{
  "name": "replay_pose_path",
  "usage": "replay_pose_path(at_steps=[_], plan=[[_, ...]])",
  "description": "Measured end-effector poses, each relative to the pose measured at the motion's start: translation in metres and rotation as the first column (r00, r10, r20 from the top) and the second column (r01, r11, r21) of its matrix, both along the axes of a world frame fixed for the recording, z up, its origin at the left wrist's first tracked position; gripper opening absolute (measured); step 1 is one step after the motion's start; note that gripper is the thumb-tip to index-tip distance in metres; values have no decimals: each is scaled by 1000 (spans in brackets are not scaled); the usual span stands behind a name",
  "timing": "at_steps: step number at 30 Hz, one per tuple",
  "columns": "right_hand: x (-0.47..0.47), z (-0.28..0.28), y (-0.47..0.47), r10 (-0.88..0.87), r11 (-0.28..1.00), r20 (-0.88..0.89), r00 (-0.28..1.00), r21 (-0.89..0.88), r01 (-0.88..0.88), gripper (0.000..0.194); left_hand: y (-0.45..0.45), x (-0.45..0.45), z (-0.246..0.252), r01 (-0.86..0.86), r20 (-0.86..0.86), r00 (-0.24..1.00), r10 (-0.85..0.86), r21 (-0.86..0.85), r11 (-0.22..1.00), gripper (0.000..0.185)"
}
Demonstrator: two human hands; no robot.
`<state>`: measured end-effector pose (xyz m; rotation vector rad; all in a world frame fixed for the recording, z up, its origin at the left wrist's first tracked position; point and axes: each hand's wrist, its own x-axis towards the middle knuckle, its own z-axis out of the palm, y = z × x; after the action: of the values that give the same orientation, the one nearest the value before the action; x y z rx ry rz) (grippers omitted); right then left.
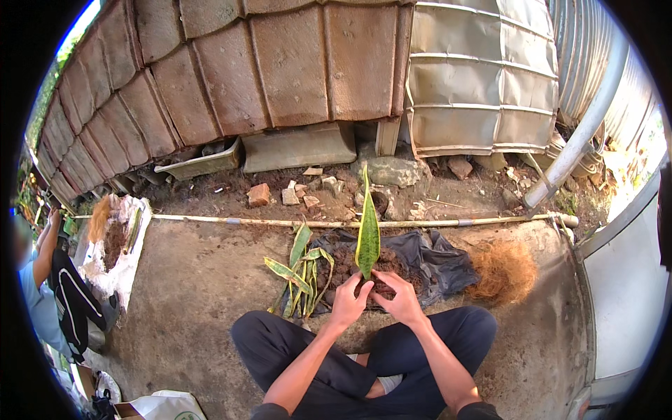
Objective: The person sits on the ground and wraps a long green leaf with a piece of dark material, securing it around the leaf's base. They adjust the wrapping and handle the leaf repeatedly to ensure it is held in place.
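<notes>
An upright snake plant leaf (369, 239), green with yellow margins, rises between my two hands over a mound of dark brown soil (336, 268). My left hand (350, 302) closes on the leaf's base from the left, thumb and fingers curved inward. From the other side my right hand (400, 298) meets the same base. Whether the leaf's foot sits in soil or is held above it is hidden by my fingers. Under the soil spreads a black plastic sheet (446, 262). Several cut snake plant leaves (302, 273) lie in a pile left of the soil.
Brown coconut fibre (501, 273) lies right of the plastic. A thin pipe (336, 224) crosses behind, before rubble and broken bricks (259, 195). At far left, another person (58, 294) sits beside a white sack (134, 236) bearing soil and fibre. A white panel (627, 299) stands at right.
</notes>
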<state>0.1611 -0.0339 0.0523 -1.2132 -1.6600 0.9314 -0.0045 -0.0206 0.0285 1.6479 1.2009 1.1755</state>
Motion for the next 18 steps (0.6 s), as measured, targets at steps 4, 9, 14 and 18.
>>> replay_pose_path(at_steps=[4,9,14,18], plan=[[-23,-1,-21,-189,970,12,982,156,185,55,-24,6,29,-63,109,991,78,-131,989,38],[-31,13,-40,-220,961,2,975,173,217,50,-48,6,49,-136,39,989,141,-114,984,35],[-18,16,-52,-118,991,-152,981,50,127,44,-65,-5,62,-46,169,985,48,-15,999,28],[-2,27,-64,-64,998,-273,960,-31,58,37,-64,-12,43,-78,263,961,87,-43,996,29]])
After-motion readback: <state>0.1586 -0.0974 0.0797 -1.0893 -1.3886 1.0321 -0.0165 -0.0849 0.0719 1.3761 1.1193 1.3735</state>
